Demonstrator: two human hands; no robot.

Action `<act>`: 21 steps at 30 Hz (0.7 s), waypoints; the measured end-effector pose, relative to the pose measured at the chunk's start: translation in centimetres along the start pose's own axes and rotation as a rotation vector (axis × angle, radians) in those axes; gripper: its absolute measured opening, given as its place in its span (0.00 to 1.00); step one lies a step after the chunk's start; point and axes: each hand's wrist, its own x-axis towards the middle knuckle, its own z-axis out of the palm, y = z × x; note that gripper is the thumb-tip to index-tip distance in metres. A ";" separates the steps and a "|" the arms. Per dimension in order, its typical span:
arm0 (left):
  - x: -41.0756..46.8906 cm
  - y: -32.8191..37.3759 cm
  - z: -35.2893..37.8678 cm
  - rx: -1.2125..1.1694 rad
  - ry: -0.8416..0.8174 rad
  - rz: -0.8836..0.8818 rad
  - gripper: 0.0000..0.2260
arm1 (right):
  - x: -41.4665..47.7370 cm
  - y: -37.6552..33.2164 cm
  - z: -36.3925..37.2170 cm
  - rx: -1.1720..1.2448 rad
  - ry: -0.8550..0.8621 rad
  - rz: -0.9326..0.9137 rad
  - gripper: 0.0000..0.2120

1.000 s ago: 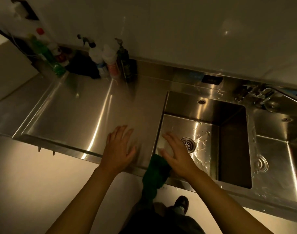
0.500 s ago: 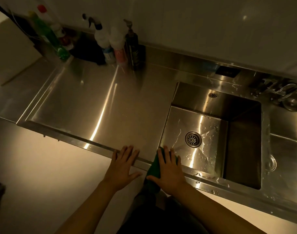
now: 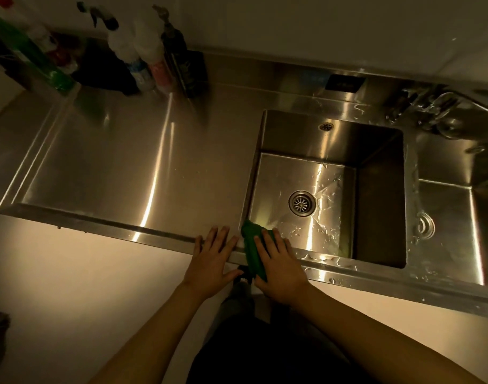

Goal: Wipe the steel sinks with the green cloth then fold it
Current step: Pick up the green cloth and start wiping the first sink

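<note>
Green cloth [image 3: 250, 249] draped over near-left rim of sink [image 3: 306, 137]; likely soft, light, damp; right hand [image 3: 283, 270] presses it, fingers [image 3: 278, 239] straight; left hand [image 3: 212, 261] flat on table [image 3: 112, 162] edge, holding nothing; I'd pinch corners to fold.

The green cloth [image 3: 251, 248] is partly covered by the right hand [image 3: 281, 268]; its extent beneath is not visible. The bottles [image 3: 143, 59] at back left are blurred, labels unreadable, tops cut by the upper edge. The second sink [image 3: 453, 214] is cut off at the right edge.
</note>
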 end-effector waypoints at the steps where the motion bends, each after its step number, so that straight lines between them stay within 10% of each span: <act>1: 0.1 0.6 0.1 0.002 -0.006 0.012 0.40 | -0.7 0.8 0.0 -0.018 0.001 -0.007 0.46; 21: 5.6 11.9 1.5 -0.001 -0.022 0.185 0.38 | -15.4 18.0 1.0 -0.046 0.068 0.100 0.42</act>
